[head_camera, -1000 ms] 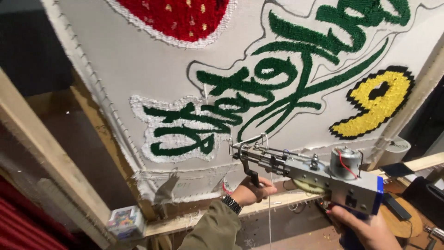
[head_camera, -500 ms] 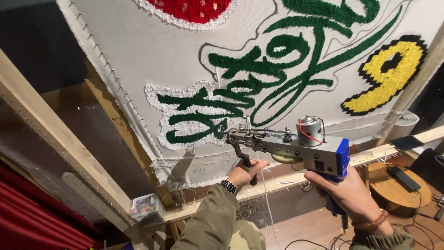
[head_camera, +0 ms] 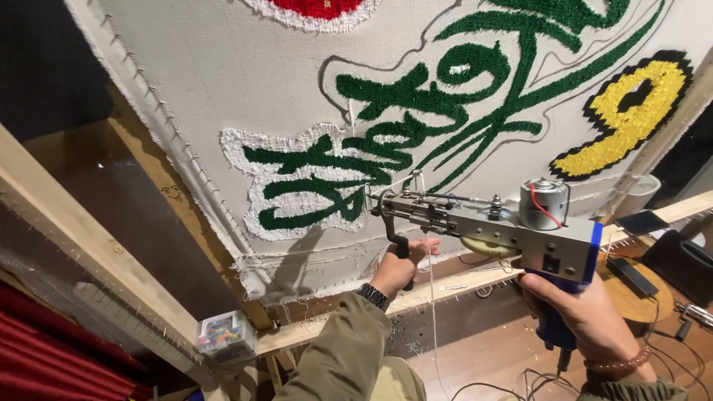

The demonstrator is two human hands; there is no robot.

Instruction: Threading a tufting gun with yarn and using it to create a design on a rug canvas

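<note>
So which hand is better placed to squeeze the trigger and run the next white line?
Right, probably. The right hand wraps the blue rear grip of the tufting gun, where a trigger likely sits. The left hand only holds the black front handle, steadying the needle at the cloth.

A small clear box of coloured pins (head_camera: 224, 333) sits on the wooden frame (head_camera: 89, 245), well down and to the left of the fingers. A dark phone (head_camera: 642, 222) lies to their right on the frame's lower rail, above a round wooden stool (head_camera: 631, 293). Red curtain cloth (head_camera: 52, 356) fills the lower left corner. Thin cables (head_camera: 512, 382) trail across the floor below the fingers.
</note>
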